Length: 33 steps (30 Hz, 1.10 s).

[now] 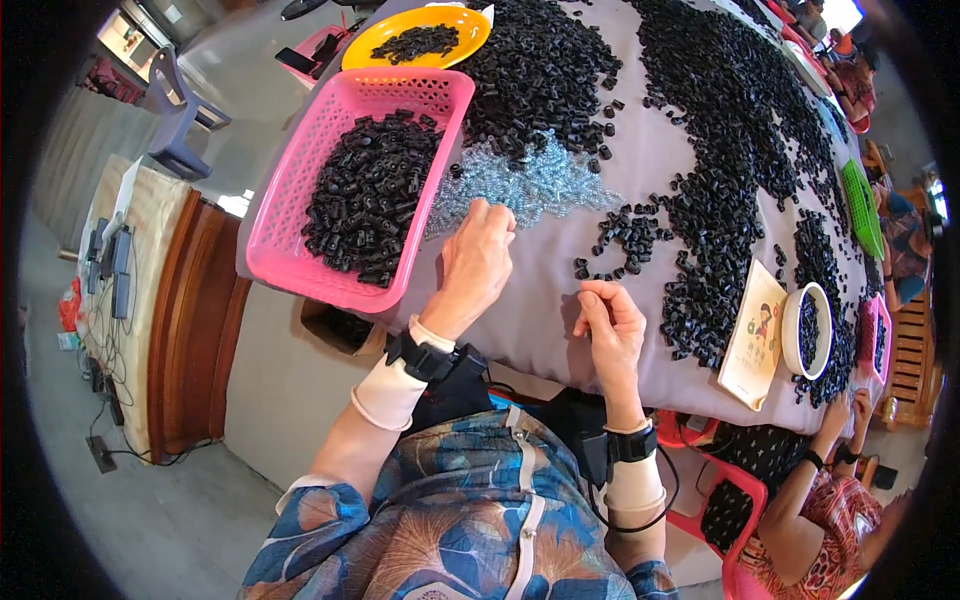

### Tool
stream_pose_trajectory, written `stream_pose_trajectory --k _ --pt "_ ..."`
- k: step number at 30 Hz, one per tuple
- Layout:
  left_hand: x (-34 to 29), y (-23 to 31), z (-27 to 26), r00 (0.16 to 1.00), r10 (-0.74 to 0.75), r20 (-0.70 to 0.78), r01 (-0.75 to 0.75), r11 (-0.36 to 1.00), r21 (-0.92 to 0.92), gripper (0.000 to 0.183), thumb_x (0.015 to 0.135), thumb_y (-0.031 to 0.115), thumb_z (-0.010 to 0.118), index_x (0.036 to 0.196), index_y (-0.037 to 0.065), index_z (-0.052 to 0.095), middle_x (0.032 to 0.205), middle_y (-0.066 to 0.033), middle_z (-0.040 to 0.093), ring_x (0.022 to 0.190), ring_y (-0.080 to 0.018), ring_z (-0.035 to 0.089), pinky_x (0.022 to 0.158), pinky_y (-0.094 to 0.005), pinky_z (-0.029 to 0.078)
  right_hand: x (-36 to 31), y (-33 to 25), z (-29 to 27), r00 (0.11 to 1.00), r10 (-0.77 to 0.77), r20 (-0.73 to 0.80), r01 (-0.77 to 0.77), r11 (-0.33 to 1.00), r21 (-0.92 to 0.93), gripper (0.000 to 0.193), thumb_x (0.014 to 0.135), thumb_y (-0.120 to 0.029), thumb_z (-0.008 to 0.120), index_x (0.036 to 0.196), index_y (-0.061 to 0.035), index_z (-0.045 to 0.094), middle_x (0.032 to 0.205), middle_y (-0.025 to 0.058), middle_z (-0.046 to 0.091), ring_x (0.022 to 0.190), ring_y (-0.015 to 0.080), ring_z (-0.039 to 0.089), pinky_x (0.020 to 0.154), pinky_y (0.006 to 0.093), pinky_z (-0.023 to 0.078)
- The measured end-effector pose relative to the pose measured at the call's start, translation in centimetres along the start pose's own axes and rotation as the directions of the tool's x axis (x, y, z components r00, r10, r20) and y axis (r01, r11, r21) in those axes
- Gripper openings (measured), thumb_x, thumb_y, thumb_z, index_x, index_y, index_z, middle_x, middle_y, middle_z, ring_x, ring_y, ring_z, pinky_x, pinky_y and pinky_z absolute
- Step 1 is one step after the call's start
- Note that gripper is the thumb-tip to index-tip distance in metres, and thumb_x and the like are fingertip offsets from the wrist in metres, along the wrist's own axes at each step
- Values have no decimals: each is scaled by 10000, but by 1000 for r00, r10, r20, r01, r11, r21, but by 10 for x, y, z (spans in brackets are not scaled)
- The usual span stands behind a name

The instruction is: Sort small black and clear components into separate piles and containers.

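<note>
My left hand (478,262) is closed, its fingertips at the near edge of a heap of small, shiny pale-blue pieces (530,182) that look like coil springs. Whatever its fingers hold is hidden. Beside it stands a pink perforated basket (270,235) with small black plastic parts (372,195) inside. My right hand (612,325) is held over the near part of the table, fingers curled in and thumb against them. What it may hold is too small to make out. Just beyond it lies a loose cluster of black parts (632,238).
Large heaps of black parts (715,215) cover the grey tablecloth (640,130). A yellow plate (360,50) is at the far left. On the right are a booklet (753,335), a white oval bowl (791,335) and a green basket (862,210). Another person's hands (848,412) are at the right edge.
</note>
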State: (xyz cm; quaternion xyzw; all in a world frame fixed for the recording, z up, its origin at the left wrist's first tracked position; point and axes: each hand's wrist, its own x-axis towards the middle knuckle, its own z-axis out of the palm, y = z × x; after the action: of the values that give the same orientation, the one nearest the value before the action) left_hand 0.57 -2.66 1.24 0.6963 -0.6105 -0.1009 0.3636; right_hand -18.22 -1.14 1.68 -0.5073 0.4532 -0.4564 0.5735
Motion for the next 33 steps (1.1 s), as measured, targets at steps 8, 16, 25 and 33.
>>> stream_pose_trajectory --k 8,16,25,33 --pt "-10 10 -5 997 56 61 -31 936 -350 27 851 62 511 861 37 509 747 -91 515 667 -246 514 604 -355 416 0 -3 5 1000 3 -1 -3 995 -102 99 860 -34 555 946 -14 600 725 -23 543 552 24 461 506 168 387" --pt "-37 41 10 865 -58 498 442 558 -702 73 908 137 509 923 72 539 738 40 527 605 -23 460 511 -175 378 -7 -4 7 1000 1 -14 -2 997 -82 94 842 -20 574 936 -15 577 744 6 595 624 41 521 549 187 441" --pt "-24 34 20 857 -71 511 444 607 -660 91 871 103 553 953 66 565 735 39 542 583 -13 454 511 -161 376 8 -10 -45 957 -133 -259 116 990 -81 44 851 -22 563 894 -19 556 686 16 556 558 65 510 526 197 436" --pt "-1 69 42 951 102 293 92 809 -580 28 812 36 571 814 18 592 746 -18 555 631 -113 520 574 -253 424 20 -4 -55 939 -121 -323 88 990 -113 48 864 -29 545 907 -8 541 663 1 525 544 49 482 483 193 412"
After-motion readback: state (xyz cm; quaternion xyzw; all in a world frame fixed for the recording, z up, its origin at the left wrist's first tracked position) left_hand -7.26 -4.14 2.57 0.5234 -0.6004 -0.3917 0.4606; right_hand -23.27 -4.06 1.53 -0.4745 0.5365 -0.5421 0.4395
